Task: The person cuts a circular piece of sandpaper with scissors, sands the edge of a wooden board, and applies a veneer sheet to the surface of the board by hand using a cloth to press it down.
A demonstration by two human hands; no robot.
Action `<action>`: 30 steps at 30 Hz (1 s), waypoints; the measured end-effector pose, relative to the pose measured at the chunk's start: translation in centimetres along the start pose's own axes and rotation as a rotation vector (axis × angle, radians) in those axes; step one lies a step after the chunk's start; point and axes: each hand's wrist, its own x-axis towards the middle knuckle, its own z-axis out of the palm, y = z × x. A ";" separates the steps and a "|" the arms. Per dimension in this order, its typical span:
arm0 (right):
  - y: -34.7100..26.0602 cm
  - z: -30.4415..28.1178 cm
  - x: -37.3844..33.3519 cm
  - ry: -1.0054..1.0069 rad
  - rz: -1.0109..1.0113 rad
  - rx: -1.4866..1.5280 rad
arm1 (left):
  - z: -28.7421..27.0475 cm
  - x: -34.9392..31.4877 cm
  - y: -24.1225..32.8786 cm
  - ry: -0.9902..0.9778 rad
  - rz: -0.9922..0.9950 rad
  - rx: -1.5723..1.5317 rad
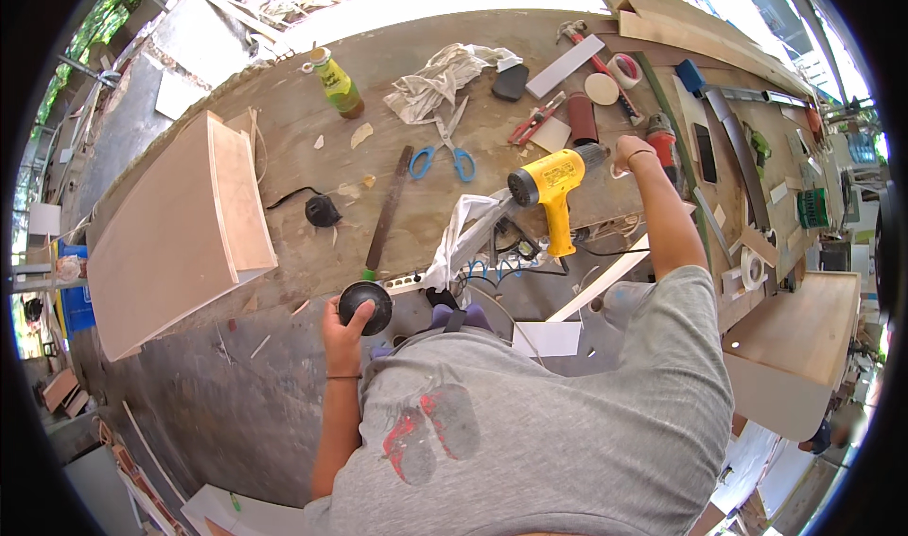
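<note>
My left hand (342,333) is closed round a black disc-shaped piece (367,301), thumb across its face, off the front edge of the workbench (312,158). Out over the bench, my right hand (632,152) is closed, fingers bunched; a small pale bit shows beneath them, too small to name. Beside that hand is the dark nozzle of a yellow heat gun (553,178), its handle toward me. Just right of the hand lies a red and grey power tool (661,143). A dark red cylinder (582,118) and a pale flat block (551,135) lie beyond the nozzle.
Blue-handled scissors (445,148), a crumpled cloth (440,82), a yellow-green bottle (338,84), a hammer (601,63) and a tape measure (322,210) lie about the bench. A large wooden box-like piece (170,233) occupies its left end. Cords hang at the front edge.
</note>
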 end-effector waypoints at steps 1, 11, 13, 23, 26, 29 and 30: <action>0.3 0.1 0.2 0.025 -0.023 -0.010 | 0.1 0.3 -0.2 0.013 0.000 -0.001; -10.8 -1.5 1.7 0.372 -0.519 0.104 | 5.6 6.5 -2.2 -0.312 -0.268 -0.356; -13.4 -1.4 1.6 0.243 -0.550 0.127 | 8.0 7.1 -1.3 -0.286 -0.246 -0.395; -11.8 -1.4 2.2 0.369 -0.297 -0.020 | 2.3 5.6 -5.6 0.317 0.598 1.019; -12.8 -5.0 -0.8 0.358 -0.193 -0.072 | 0.6 5.0 -5.7 0.246 0.351 1.126; -10.4 -7.7 1.4 0.411 -0.340 -0.139 | 0.9 6.5 -7.3 0.135 0.333 1.017; -9.3 -8.2 1.6 0.394 -0.487 0.067 | 1.0 6.7 -7.8 0.162 0.366 1.008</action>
